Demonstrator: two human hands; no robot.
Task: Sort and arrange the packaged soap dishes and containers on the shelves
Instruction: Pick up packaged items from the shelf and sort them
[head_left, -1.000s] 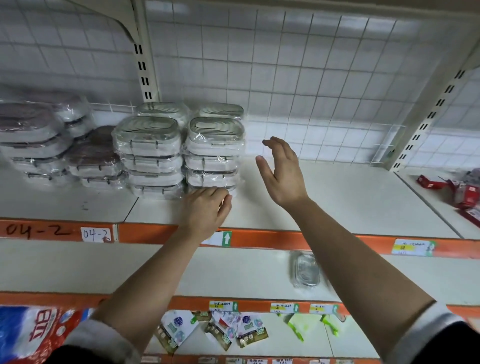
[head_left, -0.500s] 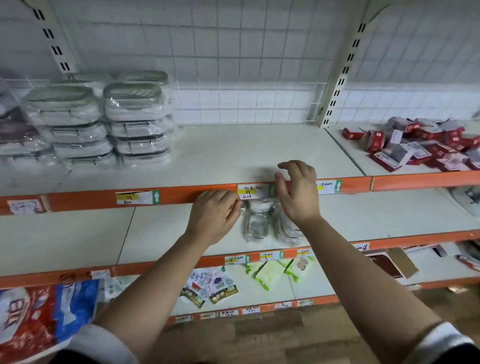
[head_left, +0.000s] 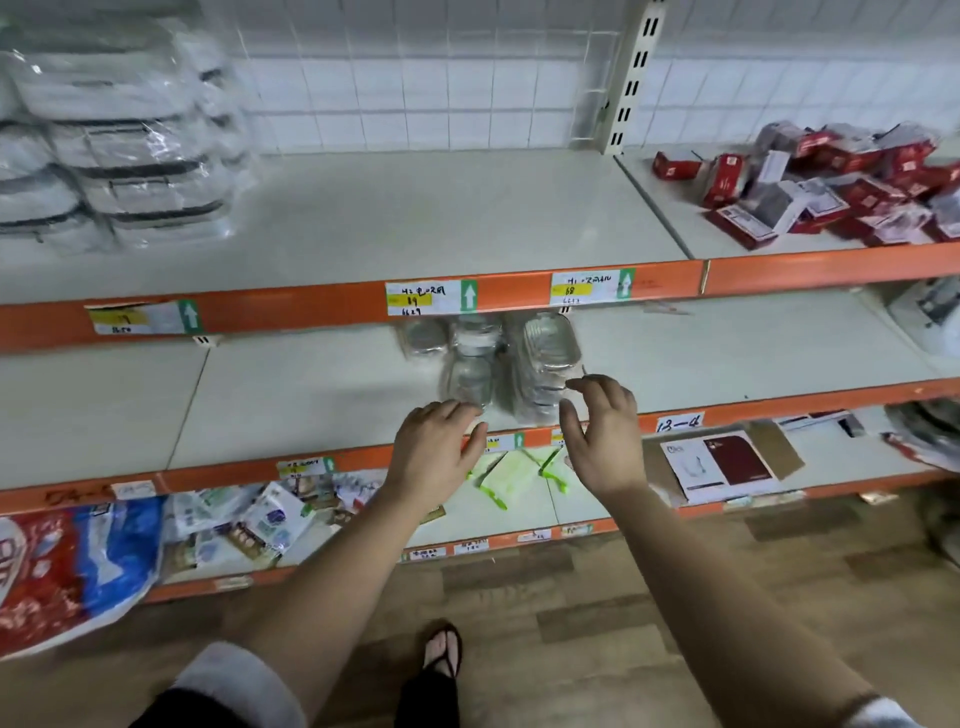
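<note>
On the middle shelf (head_left: 291, 400) stands a small cluster of clear-wrapped soap dishes: a taller stack (head_left: 545, 364) on the right and a lower group (head_left: 467, 358) to its left. My left hand (head_left: 434, 449) hovers at the shelf's front edge just below the lower group, fingers relaxed, holding nothing. My right hand (head_left: 602, 431) is beside it, fingers loosely spread near the base of the taller stack, also holding nothing. Stacks of wrapped containers (head_left: 119, 145) fill the upper shelf's left end.
Red and white boxes (head_left: 831, 182) lie heaped on the upper shelf at right. The lowest shelf holds packets (head_left: 260, 525), green items (head_left: 509, 478) and a dark red card (head_left: 727, 467). A red and blue bag (head_left: 67, 561) hangs at left. Wooden floor and my sandalled foot (head_left: 441, 649) lie below.
My view dropped from the upper shelf toward the middle one. Both hands came down from the stacked containers and now hover at the wrapped soap dishes on the middle shelf.
</note>
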